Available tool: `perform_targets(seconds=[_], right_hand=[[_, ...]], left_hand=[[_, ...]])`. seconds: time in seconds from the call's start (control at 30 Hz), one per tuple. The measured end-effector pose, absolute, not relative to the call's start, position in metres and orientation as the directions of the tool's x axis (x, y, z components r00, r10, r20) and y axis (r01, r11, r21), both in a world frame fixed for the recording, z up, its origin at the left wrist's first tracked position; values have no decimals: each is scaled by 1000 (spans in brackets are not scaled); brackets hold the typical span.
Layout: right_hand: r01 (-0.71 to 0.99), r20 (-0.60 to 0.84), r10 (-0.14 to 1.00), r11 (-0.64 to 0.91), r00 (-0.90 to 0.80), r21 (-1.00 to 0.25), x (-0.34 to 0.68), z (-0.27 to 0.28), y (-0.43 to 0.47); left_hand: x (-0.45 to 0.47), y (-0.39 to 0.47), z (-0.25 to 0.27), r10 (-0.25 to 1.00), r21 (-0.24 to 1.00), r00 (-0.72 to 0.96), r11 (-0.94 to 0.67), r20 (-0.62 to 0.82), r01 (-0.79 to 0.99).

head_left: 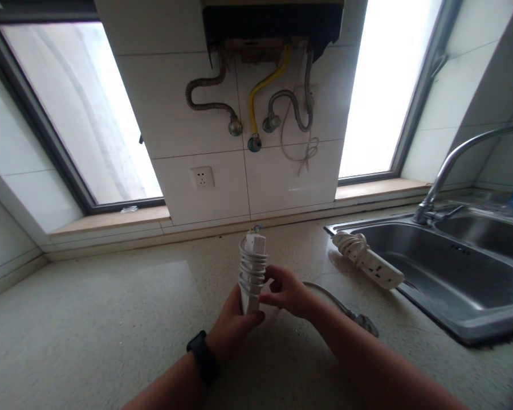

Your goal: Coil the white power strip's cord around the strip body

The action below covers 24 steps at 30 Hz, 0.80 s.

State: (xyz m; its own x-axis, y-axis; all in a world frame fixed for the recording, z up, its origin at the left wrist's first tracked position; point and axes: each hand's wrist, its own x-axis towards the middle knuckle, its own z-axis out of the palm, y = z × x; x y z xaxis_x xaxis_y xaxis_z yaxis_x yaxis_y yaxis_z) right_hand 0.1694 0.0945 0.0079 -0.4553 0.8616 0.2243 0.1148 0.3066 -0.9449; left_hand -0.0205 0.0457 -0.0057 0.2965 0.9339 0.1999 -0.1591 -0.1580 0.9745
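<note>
A white power strip (251, 304) stands tilted up above the counter, its white cord (253, 267) wound round it in several loops. My left hand (233, 322) grips its lower end, thumb across the front. At its right side is my right hand (288, 290), with curled fingers and thumb at the cord; the exact pinch is partly hidden. A loose length of cord comes out from behind this hand and curves right to a plug (366, 324) lying on the counter, near my right forearm.
A second power strip (378, 267), bundled with its cord, rests by the edge of the steel sink (444, 273). Over the sink arches a faucet (448, 165). The tiled wall ahead has a socket (202, 177) and hoses beneath a heater (273, 28). The speckled counter (111, 319) spreads left.
</note>
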Motion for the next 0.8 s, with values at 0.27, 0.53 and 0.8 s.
perform_targets(seconds=[0.27, 0.53, 0.8], right_hand=[[-108, 261, 718, 253, -645, -961, 177, 10, 98], [-289, 222, 536, -43, -814, -956, 164, 28, 68], [-293, 154, 717, -74, -680, -953, 168, 8, 76]], left_hand=[[-20, 38, -18, 782, 787, 616, 322, 93, -527], [-19, 26, -2, 391, 657, 913, 658, 119, -367], [-21, 40, -15, 675, 839, 734, 352, 81, -416]])
